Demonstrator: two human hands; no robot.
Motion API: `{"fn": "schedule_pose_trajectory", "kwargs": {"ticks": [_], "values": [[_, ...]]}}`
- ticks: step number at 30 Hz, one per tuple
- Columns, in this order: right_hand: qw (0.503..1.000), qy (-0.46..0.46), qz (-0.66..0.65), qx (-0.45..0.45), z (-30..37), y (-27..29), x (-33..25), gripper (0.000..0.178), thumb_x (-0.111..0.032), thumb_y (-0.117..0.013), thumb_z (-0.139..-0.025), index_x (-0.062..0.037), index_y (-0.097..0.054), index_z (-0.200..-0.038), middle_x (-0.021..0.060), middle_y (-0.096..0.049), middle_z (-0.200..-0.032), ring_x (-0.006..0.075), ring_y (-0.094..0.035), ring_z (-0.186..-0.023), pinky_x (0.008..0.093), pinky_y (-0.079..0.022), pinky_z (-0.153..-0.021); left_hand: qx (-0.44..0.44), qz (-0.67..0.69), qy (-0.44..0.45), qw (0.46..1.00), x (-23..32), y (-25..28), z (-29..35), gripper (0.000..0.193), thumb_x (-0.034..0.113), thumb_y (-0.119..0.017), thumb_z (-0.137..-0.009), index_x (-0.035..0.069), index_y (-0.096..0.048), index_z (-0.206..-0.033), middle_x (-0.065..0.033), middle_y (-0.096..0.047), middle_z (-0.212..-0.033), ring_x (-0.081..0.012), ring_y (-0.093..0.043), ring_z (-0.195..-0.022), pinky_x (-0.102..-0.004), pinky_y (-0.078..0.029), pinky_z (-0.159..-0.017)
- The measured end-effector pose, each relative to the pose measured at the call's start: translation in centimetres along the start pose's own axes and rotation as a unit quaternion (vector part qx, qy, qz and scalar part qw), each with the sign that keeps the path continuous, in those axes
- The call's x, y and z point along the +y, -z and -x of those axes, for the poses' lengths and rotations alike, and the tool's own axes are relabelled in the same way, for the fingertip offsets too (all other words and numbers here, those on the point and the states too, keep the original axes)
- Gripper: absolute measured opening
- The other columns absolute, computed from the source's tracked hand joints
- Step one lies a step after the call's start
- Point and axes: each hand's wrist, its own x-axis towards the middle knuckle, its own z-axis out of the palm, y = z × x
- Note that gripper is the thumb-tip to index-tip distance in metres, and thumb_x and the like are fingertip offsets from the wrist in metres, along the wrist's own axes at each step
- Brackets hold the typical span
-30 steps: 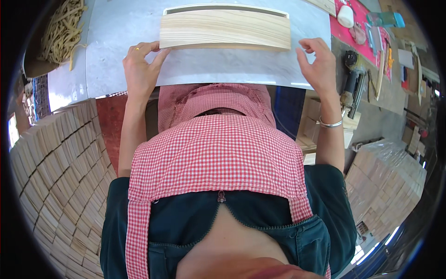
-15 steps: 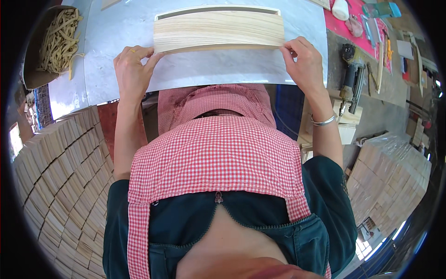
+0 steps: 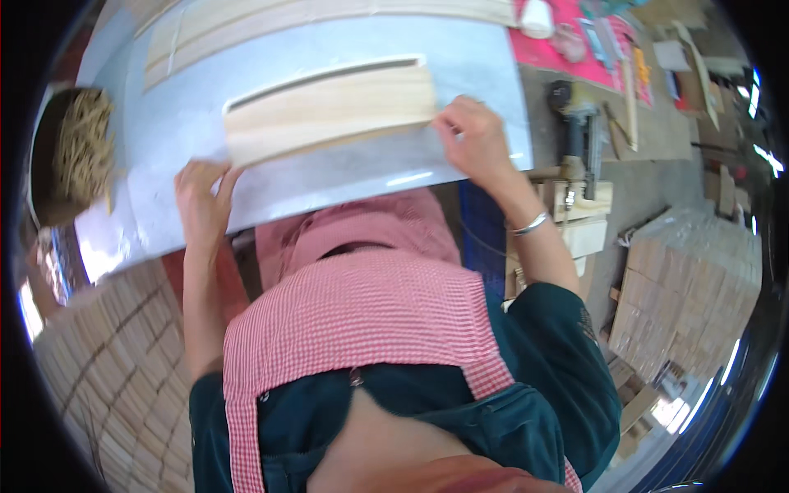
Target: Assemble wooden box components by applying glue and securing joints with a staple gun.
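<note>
A long, shallow wooden box (image 3: 333, 111) lies on the pale marbled tabletop, tilted with its right end farther from me. Its flat top is light, grained wood. Along the far side runs a pale rim, with a dark narrow gap inside it. My left hand (image 3: 203, 197) pinches the near left corner between thumb and fingers. At the near right corner my right hand (image 3: 475, 140) is closed in the same way, a bangle on its wrist. Motion blurs the fingertips somewhat.
Long wooden boards (image 3: 329, 20) lie across the table's far side. A bin of tan strips (image 3: 85, 148) stands at the left. To the right are a power tool (image 3: 575, 131), a white roll (image 3: 537, 18) and a pink sheet (image 3: 534, 53). Wood stacks (image 3: 115, 353) flank me.
The view has turned and shifted, so the table appears slanted and the far boards show more. Both hands remain at the box's near corners.
</note>
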Motion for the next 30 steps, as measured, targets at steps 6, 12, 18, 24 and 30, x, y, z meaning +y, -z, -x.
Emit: {"fn": "schedule_pose_trajectory", "kwargs": {"ticks": [6,12,18,24,30], "values": [[0.990,-0.031,-0.085,-0.104,-0.5,2.5,2.2,0.005,-0.006,-0.068,-0.084,-0.0026,-0.065,-0.085,0.0071,-0.063,-0.080,0.0256,-0.058,-0.070,0.0349,-0.046,-0.067,-0.043,0.068,0.085,0.993,-0.7,0.4,1.2,0.021,0.007,-0.073,-0.084,-0.002,-0.072,-0.103,-0.0107,-0.071,-0.096,-0.0260,-0.063,-0.092,-0.0355,-0.050,-0.087],[0.887,-0.229,0.312,0.253,2.1,16.1,24.6,0.030,-0.021,-0.064,-0.091,0.0022,-0.070,-0.110,0.0192,-0.072,-0.104,0.0347,-0.068,-0.091,0.0421,-0.054,-0.082,-0.020,0.186,0.330,0.925,-4.2,2.5,5.3,0.023,0.017,-0.064,-0.096,-0.005,-0.069,-0.102,-0.0089,-0.070,-0.089,-0.0192,-0.062,-0.086,-0.0285,-0.049,-0.085],[0.673,-0.621,0.380,0.136,10.8,22.9,35.3,0.033,-0.027,-0.061,-0.087,-0.0004,-0.074,-0.103,0.0212,-0.073,-0.106,0.0424,-0.066,-0.105,0.0468,-0.054,-0.087,0.094,0.260,0.392,0.877,1.0,3.6,6.7,0.028,0.019,-0.063,-0.098,-0.005,-0.072,-0.109,-0.0091,-0.071,-0.092,-0.0170,-0.063,-0.087,-0.0273,-0.050,-0.084],[0.688,-0.618,0.352,0.141,14.6,24.3,39.7,0.031,-0.022,-0.059,-0.087,-0.0011,-0.074,-0.104,0.0213,-0.073,-0.101,0.0440,-0.069,-0.097,0.0491,-0.056,-0.083,0.066,0.197,0.462,0.862,-6.0,2.8,9.3,0.031,0.019,-0.065,-0.097,-0.005,-0.072,-0.116,-0.0088,-0.072,-0.097,-0.0159,-0.063,-0.089,-0.0277,-0.051,-0.086],[0.727,-0.448,0.402,0.329,14.2,25.8,38.3,0.024,-0.020,-0.056,-0.093,-0.0035,-0.073,-0.090,0.0167,-0.073,-0.086,0.0348,-0.070,-0.078,0.0443,-0.054,-0.071,0.160,0.167,0.437,0.869,-6.2,4.2,7.7,0.030,0.021,-0.071,-0.095,-0.004,-0.073,-0.110,-0.0107,-0.074,-0.096,-0.0163,-0.065,-0.087,-0.0265,-0.053,-0.084]]}}
